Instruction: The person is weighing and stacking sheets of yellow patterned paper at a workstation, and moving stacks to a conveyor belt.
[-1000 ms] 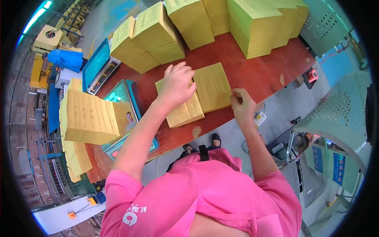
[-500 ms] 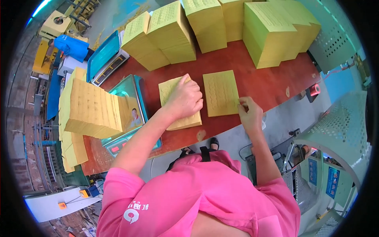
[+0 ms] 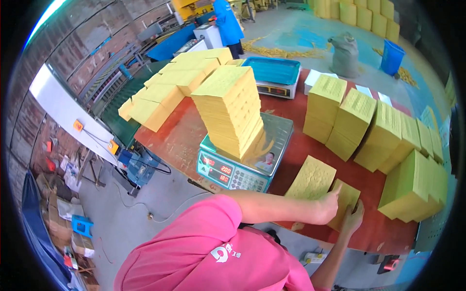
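Observation:
Two low stacks of yellow embossed paper lie side by side near the table's front edge. My left hand (image 3: pixel 326 208) hovers where the left paper stack (image 3: pixel 310 178) meets the right paper stack (image 3: pixel 345 194). One of its fingers sticks out and the others are curled; what they hold, if anything, is hidden. My right hand (image 3: pixel 354 220) pinches the right edge of the right stack. On the left, a tall block of yellow paper (image 3: pixel 228 106) stands on a teal digital scale (image 3: pixel 279 140) with lit red digits.
Tall yellow paper blocks (image 3: pixel 357 114) line the table's far right, and more (image 3: pixel 170 80) cover its far left. A second scale with a blue tray (image 3: pixel 272 70) stands behind. Beyond are a person in blue (image 3: pixel 227 22), a grey sack (image 3: pixel 345 56) and a blue bin (image 3: pixel 392 57).
The view has swung left, bringing the scale's display and the floor behind into sight. My left hand has shifted from atop the left stack toward the right one. My right hand stays at its edge.

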Available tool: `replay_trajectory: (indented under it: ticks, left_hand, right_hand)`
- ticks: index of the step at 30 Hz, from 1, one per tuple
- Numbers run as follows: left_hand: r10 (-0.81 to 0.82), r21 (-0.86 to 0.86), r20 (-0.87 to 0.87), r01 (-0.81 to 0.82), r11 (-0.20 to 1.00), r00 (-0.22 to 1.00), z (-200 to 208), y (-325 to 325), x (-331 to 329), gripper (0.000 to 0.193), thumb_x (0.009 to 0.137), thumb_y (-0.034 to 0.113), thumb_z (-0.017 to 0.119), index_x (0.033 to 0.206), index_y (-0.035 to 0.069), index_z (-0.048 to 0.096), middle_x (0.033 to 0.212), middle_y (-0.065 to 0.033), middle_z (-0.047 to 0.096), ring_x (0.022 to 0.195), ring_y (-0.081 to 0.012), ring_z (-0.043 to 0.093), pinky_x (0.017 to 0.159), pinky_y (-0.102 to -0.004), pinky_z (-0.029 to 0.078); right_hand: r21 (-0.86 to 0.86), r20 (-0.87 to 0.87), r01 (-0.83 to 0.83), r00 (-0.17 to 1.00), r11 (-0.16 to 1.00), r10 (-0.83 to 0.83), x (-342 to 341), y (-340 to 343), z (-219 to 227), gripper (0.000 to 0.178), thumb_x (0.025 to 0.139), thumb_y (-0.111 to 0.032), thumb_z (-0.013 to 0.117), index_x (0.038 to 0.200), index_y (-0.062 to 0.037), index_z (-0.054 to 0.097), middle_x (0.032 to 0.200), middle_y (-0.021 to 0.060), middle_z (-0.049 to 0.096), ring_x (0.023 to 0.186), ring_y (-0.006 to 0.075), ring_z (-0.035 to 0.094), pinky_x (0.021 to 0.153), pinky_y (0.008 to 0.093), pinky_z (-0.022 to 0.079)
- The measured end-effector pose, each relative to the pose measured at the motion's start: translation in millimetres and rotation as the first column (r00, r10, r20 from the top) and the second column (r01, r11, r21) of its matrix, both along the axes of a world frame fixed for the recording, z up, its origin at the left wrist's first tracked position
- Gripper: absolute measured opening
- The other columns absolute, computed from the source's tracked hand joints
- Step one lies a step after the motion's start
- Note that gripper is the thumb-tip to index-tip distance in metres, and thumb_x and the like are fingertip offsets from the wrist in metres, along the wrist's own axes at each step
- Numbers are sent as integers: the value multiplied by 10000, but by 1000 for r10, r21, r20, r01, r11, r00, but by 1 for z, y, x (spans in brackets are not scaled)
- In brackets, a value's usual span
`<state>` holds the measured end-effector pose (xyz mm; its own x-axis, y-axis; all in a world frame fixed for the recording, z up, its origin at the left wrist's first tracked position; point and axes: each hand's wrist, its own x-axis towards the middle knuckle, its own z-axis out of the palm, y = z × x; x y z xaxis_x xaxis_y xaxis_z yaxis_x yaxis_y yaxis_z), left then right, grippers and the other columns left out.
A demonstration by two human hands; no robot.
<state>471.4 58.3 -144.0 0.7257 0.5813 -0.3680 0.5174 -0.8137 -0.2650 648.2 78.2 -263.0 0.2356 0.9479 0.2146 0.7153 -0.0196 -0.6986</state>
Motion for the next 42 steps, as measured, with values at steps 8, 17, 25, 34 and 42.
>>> replay_trajectory:
  ticks: [8, 17, 25, 34, 42]
  left_hand:
    - [-82, 111, 674, 9, 994, 734, 52, -55, -34, 183, 792, 206, 587, 770, 63, 699, 780, -98, 663, 846, -264, 615, 1096, -524, 326]
    - [785, -804, 593, 73, 591, 176, 72, -141, -217, 156, 889, 132, 621, 855, -9, 679, 837, -148, 679, 807, -272, 675, 722, -347, 518]
    - [814, -803, 411, 260, 537, -410, 55, -210, -365, 301, 910, 179, 526, 797, -53, 680, 888, -174, 709, 910, -294, 680, 866, -396, 510]
    - [552, -733, 292, 188, 654, -782, 90, -140, -471, 555, 1007, 440, 382, 1216, -51, 535, 1192, -225, 614, 1080, -340, 609, 929, -482, 479]
    - [794, -854, 312, 213, 475, -521, 158, -6, -479, 610, 961, 539, 486, 1320, 47, 517, 1338, -102, 562, 1180, -208, 557, 950, -395, 471]
  right_hand:
    - [-2, 46, -77, 996, 997, 78, -9, -6, -1, 415, 819, -105, 643, 1223, -35, 579, 1162, 180, 608, 1061, 363, 585, 889, 441, 481]
    - [178, -99, -54, 992, 982, 72, -30, -30, 59, 407, 897, 1, 590, 1301, -41, 561, 1259, 112, 586, 1097, 224, 591, 912, 349, 487]
    - [363, -310, -217, 889, 906, 337, -168, -63, 149, 370, 938, 71, 486, 1300, 25, 544, 1321, 116, 570, 1159, 188, 563, 962, 319, 447]
    - [225, -624, -438, 621, 870, 474, -334, 6, 174, 314, 994, -183, 509, 1222, 13, 598, 1194, 86, 631, 1119, 171, 576, 951, 307, 437]
    - [206, -731, -538, 471, 818, 494, -435, 80, 143, 545, 999, -488, 459, 1163, -3, 646, 1053, 80, 691, 938, 152, 633, 816, 303, 473]
